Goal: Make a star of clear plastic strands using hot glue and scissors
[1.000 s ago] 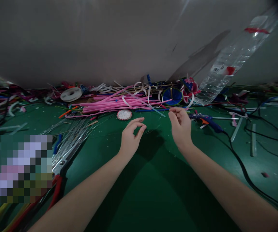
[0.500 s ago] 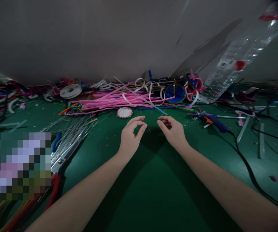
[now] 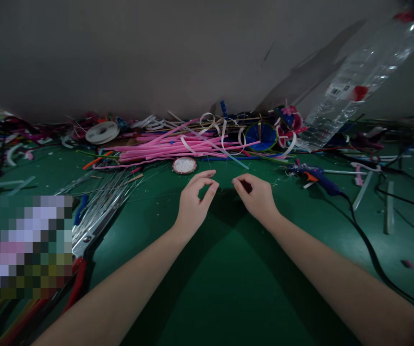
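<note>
My left hand (image 3: pixel 197 196) is raised over the green table with thumb and index finger pinched together. Facing it, my right hand (image 3: pixel 255 193) makes a similar pinch, and a small gap separates the two sets of fingertips. Faint thin strands show around the fingertips, but what each pinch holds is too fine to make out. Just beyond my left hand lies a round white disc (image 3: pixel 184 165) with a red rim. A bundle of pink stems (image 3: pixel 156 150) lies behind the disc.
Large scissors (image 3: pixel 84 242) with red handles lie at the left, beside clear thin strands (image 3: pixel 108 192). A blue glue gun (image 3: pixel 317 178) and its black cable (image 3: pixel 367 245) are at the right. A plastic bottle (image 3: pixel 351 91) leans on the wall. A white spool (image 3: pixel 102 132) rests at the back.
My right fingers have closed into a tighter pinch and moved slightly left, towards my left hand. My left hand keeps nearly the same pinch. The view has shifted slightly.
</note>
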Demonstrator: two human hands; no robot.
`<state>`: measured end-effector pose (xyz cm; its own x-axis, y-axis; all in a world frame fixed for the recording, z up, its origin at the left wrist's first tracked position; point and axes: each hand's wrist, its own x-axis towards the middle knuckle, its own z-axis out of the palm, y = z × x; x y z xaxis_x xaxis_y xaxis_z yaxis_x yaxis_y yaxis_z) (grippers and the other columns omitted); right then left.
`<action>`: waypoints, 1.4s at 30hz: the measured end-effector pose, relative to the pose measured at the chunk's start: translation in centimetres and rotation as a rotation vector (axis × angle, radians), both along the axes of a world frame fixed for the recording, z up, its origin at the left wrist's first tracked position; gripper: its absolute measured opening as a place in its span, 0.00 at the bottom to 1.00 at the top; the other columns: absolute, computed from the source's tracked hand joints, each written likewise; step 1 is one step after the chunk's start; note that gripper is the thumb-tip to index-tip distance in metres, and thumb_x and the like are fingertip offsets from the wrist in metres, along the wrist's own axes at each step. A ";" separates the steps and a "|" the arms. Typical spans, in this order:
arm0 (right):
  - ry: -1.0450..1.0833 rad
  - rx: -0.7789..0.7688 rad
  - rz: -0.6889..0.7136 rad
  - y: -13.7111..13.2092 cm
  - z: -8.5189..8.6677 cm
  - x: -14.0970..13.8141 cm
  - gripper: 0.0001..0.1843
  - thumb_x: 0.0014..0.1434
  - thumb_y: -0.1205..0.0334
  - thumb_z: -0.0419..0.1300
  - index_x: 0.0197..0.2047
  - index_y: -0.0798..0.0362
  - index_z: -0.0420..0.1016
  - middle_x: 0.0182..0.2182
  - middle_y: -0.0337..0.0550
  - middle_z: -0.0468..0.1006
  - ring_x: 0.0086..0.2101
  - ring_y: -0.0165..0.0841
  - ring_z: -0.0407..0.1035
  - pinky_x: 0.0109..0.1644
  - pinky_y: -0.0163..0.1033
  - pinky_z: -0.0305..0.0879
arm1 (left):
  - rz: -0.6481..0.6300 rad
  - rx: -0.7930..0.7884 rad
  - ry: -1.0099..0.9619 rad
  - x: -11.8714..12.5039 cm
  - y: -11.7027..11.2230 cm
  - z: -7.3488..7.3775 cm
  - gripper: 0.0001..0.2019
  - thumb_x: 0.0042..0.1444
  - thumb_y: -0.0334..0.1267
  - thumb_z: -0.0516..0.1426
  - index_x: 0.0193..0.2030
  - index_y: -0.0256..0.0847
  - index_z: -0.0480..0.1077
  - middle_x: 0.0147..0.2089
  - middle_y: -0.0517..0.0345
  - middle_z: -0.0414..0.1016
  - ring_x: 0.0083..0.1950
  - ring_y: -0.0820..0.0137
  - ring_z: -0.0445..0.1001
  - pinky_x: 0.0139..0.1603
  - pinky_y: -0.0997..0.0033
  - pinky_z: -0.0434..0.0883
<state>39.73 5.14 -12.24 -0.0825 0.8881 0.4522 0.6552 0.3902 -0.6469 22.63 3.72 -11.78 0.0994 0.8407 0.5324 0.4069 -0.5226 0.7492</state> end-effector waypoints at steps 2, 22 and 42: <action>-0.032 0.009 0.013 0.0 0.0 0.0 0.14 0.59 0.54 0.50 0.31 0.51 0.72 0.25 0.42 0.74 0.25 0.31 0.65 0.27 0.36 0.57 | -0.010 -0.007 -0.005 0.0 0.0 0.0 0.08 0.59 0.37 0.50 0.35 0.40 0.70 0.51 0.51 0.69 0.54 0.65 0.67 0.54 0.58 0.65; -0.086 0.069 0.094 -0.5 0.1 -0.2 0.12 0.59 0.57 0.49 0.32 0.52 0.70 0.29 0.42 0.73 0.27 0.30 0.65 0.30 0.36 0.60 | -0.024 -0.045 -0.022 0.3 -0.2 0.0 0.13 0.62 0.37 0.45 0.37 0.41 0.70 0.53 0.54 0.68 0.56 0.67 0.65 0.56 0.61 0.63; -0.173 0.067 0.310 0.0 -0.3 -0.2 0.25 0.60 0.53 0.48 0.61 0.45 0.55 0.60 0.43 0.58 0.59 0.38 0.51 0.59 0.52 0.53 | -0.032 -0.044 -0.016 0.4 -0.2 0.2 0.14 0.62 0.37 0.45 0.36 0.41 0.71 0.51 0.54 0.69 0.56 0.66 0.65 0.55 0.60 0.65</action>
<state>39.56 5.11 -12.52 -0.4234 0.7780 0.4642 0.5968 0.6250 -0.5032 22.99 3.49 -11.61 0.1183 0.8596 0.4971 0.3782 -0.5019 0.7779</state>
